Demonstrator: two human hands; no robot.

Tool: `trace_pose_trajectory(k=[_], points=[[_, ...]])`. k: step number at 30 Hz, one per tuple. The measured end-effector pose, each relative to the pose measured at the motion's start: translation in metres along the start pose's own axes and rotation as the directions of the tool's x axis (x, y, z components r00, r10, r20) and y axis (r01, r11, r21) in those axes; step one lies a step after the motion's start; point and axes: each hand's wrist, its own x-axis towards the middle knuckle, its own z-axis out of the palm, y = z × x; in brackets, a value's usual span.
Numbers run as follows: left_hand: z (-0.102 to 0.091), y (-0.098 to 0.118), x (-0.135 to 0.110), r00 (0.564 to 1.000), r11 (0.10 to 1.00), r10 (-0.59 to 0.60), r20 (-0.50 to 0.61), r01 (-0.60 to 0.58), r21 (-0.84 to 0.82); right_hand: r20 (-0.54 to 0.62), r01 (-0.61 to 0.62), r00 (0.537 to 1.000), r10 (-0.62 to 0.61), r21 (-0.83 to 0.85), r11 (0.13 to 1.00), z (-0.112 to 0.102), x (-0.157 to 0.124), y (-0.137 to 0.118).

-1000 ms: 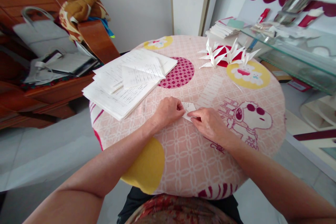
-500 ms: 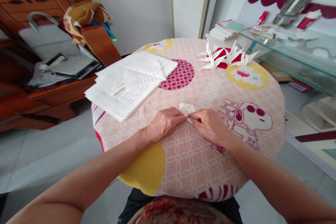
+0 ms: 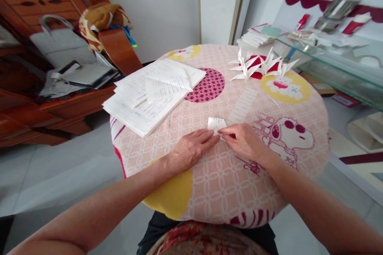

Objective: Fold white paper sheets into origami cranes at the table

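- Your left hand (image 3: 193, 147) is laid low with its fingers nearly straight and close together, their tips resting on the near left part of the small folded paper (image 3: 216, 122).
- Your right hand (image 3: 243, 140) is curled, thumb and forefinger pinching the same folded paper at its near right edge; the other fingers are tucked under, and you cannot see how they lie.
- Neither hand is nearer: both sets of fingertips touch the paper and almost meet at its near end. From your left fingertips the paper lies ahead and slightly right; from your right fingertips, ahead and to the left.
- The paper's broad, angular end points away from you, clear of your fingers. Its near end is partly covered, so you can't be sure of the long axis; what shows seems to run away from you, leaning a little left.
- Under it all is the cloth-covered desk (image 3: 215, 183), with the paper flat or nearly flat on it, in front of your body.
- Beyond your left hand lies a stack of written sheets (image 3: 143, 117), with a folded sheet (image 3: 167, 84) on top, well apart from the small paper.
- Far off to the right, white paper cranes (image 3: 246, 68) stand grouped near the desk's far edge.
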Motion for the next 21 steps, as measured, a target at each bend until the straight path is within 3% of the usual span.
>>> trace_pose_trajectory(k=[3,13,21], points=[[0.001,0.003,-0.003,1.000,1.000,-0.019,-0.021,0.019,-0.002,-0.008,0.002,1.000,-0.002,0.000,1.000,0.000,0.000,0.001],[-0.002,0.005,0.004,0.996,0.998,-0.064,0.066,0.063,0.005,-0.060,-0.078,0.995,0.081,0.053,0.996,0.004,0.008,0.003],[-0.005,0.013,0.009,0.967,0.988,-0.148,0.207,0.138,0.064,0.035,-0.137,0.990,0.134,0.100,0.986,-0.010,0.018,0.003]])
